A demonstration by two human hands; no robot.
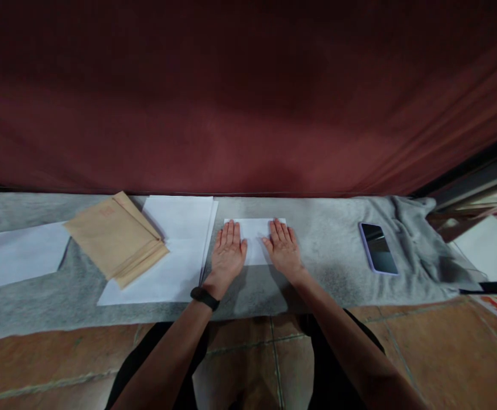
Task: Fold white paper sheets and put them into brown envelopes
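Both hands [229, 249] [284, 247] press flat on the white paper [255, 242]

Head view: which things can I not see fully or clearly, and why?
In the head view:
Small paper: partly covered by left hand and right hand.
Paper stack: partly hidden by brown envelopes.
Red mark: too small, blurred.
Leftmost paper: cut off by left picture edge.

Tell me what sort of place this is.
Probably an improvised indoor workspace, perhaps a home: a long grey cloth-covered surface, a dark red fabric-like backdrop and brown floor tiles suggest it.
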